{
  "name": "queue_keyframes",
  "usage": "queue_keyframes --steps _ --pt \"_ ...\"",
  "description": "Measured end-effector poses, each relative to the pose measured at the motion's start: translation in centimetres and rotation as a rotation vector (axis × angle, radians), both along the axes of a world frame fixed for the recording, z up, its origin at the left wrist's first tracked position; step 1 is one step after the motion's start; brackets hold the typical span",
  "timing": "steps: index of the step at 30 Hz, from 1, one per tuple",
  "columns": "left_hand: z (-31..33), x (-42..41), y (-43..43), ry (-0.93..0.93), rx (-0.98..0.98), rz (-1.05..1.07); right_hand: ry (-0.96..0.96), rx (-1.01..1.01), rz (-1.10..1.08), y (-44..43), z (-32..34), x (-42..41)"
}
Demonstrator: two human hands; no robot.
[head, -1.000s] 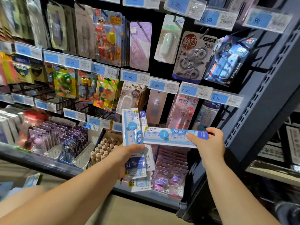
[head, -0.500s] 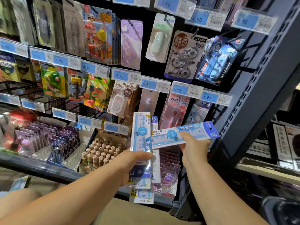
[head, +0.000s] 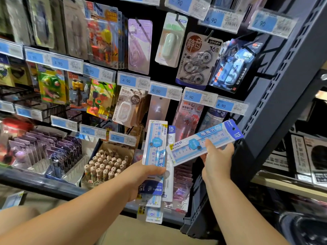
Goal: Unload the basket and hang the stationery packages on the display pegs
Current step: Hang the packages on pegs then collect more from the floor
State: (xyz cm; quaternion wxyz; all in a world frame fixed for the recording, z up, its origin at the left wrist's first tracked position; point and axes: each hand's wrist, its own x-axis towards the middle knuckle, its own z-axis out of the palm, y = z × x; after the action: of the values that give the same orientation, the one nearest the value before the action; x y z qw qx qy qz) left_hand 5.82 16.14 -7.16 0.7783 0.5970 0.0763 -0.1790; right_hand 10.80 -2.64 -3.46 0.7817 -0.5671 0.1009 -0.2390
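Pale-blue 15 cm ruler package (head: 192,145): tilted, hang-hole end up and to the right, near dark shelf upright (head: 283,85); pinched at mid-length by right hand (head: 218,160), thumb on front. Sheaf of matching ruler packages (head: 155,144): upright, gripped low by left hand (head: 139,175), thumb across front. Behind: hanging correction-tape card (head: 198,59), blue price tags (head: 157,91). Lower left: box of figure-topped pens (head: 106,165).
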Motion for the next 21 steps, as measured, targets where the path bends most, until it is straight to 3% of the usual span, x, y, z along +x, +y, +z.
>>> queue_keyframes --steps 8,15,21 --pt "-0.2 -0.6 -0.2 0.057 -0.111 -0.061 0.04 0.192 -0.148 -0.7 0.2 0.5" --pt "-0.5 0.1 0.3 0.019 -0.109 0.018 0.055 -0.23 0.165 -2.6 -0.8 0.9" --pt "0.2 1.1 -0.6 0.006 -0.066 0.012 0.066 -0.285 0.056 -4.1 -1.3 2.6"
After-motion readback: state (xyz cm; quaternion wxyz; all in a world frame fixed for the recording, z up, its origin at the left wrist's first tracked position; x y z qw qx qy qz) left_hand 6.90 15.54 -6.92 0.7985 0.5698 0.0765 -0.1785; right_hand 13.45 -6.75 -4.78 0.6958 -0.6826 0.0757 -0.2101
